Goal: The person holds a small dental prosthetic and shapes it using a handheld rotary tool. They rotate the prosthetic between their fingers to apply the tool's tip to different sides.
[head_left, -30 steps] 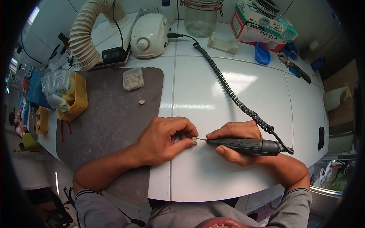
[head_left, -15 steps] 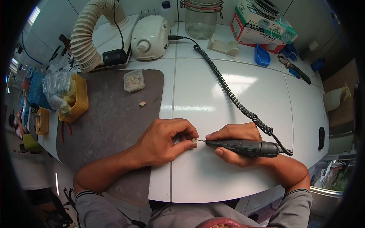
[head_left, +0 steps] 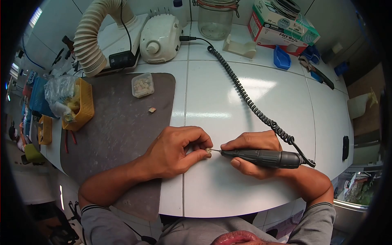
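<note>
left hand [head_left: 173, 150], thumb and fingertips pinching a small, pale, off-white piece [head_left: 208, 150] over the white tiled tabletop [head_left: 241, 196]. right hand [head_left: 258, 141], fingers closed round a black, ribbed, tapering handpiece [head_left: 265, 158], thin metal bit [head_left: 216, 150] at the piece's right side, contact too small to tell.

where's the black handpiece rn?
Head view, right of centre: the black handpiece is in the right hand, its thin bit at the small pale piece pinched in the left hand.

Head camera, looking forward and down.
It looks from above the table [head_left: 245, 194], quite near my left hand [head_left: 176, 150] and right hand [head_left: 261, 141], and sees widely, from my lap [head_left: 188, 233] to the wall [head_left: 55, 22].
</note>
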`<state>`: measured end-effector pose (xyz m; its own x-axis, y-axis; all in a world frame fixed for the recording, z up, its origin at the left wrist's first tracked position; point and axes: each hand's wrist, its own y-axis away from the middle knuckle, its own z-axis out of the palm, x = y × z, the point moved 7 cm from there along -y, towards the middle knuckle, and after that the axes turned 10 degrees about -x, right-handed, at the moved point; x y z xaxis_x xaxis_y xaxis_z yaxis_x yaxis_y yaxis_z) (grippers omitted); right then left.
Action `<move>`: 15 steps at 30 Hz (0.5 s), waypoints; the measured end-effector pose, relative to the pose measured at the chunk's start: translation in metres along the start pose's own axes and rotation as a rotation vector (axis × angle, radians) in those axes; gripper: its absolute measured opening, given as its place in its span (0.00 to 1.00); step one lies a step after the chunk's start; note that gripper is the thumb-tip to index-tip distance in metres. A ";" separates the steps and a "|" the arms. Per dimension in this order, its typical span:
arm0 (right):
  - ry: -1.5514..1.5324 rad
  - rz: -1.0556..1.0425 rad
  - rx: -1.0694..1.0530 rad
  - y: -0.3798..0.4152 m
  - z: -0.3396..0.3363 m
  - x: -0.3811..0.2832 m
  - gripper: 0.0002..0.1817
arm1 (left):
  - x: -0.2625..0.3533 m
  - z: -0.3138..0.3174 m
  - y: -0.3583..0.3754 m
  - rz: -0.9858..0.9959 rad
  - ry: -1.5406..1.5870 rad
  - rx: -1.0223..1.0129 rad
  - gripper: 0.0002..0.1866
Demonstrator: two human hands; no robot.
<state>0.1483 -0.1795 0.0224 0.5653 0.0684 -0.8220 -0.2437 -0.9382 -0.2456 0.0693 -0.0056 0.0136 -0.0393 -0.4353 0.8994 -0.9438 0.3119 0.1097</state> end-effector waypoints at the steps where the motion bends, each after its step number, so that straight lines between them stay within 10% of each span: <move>1: 0.002 -0.003 -0.002 0.000 0.000 0.000 0.16 | 0.000 0.000 0.000 0.002 -0.001 -0.001 0.10; 15: 0.011 0.031 -0.010 0.001 -0.002 0.001 0.16 | 0.001 0.000 0.000 0.009 -0.008 -0.001 0.10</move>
<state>0.1499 -0.1809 0.0223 0.5660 0.0360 -0.8236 -0.2530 -0.9432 -0.2151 0.0696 -0.0056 0.0144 -0.0501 -0.4391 0.8971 -0.9431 0.3164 0.1021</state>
